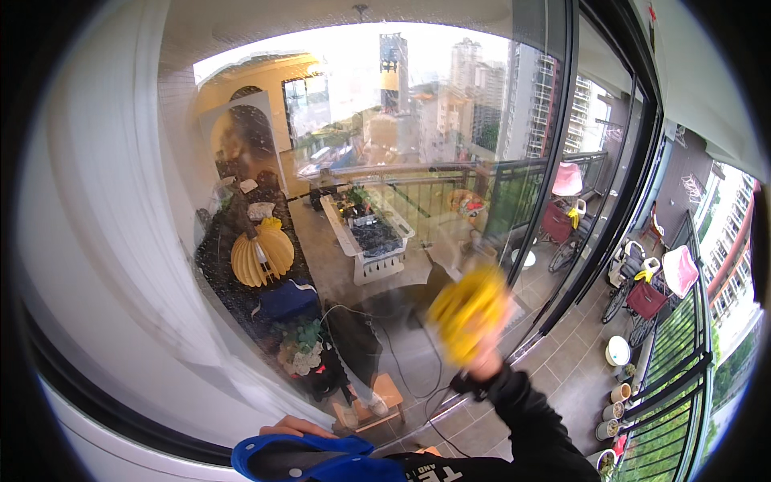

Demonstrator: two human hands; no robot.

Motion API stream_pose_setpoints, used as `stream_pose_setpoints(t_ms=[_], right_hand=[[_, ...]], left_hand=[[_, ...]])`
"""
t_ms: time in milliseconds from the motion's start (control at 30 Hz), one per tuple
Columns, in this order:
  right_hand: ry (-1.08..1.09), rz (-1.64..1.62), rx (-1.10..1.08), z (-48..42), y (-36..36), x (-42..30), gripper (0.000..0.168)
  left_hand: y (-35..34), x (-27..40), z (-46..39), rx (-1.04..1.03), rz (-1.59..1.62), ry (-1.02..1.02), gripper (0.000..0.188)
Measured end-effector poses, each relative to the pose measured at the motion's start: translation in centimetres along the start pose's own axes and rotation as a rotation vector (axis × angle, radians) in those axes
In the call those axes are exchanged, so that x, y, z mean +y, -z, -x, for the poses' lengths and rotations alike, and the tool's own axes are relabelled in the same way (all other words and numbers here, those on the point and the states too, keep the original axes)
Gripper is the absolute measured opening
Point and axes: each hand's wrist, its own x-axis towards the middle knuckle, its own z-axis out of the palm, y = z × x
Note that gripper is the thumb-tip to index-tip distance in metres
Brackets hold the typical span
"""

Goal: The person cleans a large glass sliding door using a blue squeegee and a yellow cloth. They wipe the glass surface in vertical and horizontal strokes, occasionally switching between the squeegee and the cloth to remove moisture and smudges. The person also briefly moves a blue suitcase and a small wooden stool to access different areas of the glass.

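My right hand (pixel 485 355), at the end of a black sleeve, holds a yellow cloth (pixel 470 313) against or close to a large glass door pane (pixel 421 223); both are blurred. Water drops and streaks mark the pane, which mirrors a balcony railing and buildings. Low at the centre, the fingers of my left hand (pixel 298 425) show behind a blue fabric thing with snaps (pixel 301 455), and its palm is hidden. Whether those fingers grip anything cannot be seen.
A white curtain (pixel 120 211) hangs at the left. Behind the glass are a ribbed wooden lamp (pixel 263 256) and a small wooden stool (pixel 385 394). A dark cable (pixel 430 416) crosses the floor. Along the balcony railing (pixel 674 367) at the right stand flowerpots (pixel 613 411), a white basin (pixel 618 350) and a wheelchair (pixel 647 298).
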Motion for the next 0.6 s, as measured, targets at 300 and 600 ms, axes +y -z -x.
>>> stream_pose_setpoints(t_ms=[300, 600], right_hand=[[0.097, 0.237, -0.390, 2.7, 2.4, 1.1, 0.059], [0.556, 0.498, 0.285, -3.1, 0.9, 2.7, 0.061]], left_hand=[[-1.0, 1.4, -0.2, 0.066, -0.160, -0.111, 0.071], [-1.0, 1.1, 0.5, 0.113, -0.222, -0.170, 0.064]])
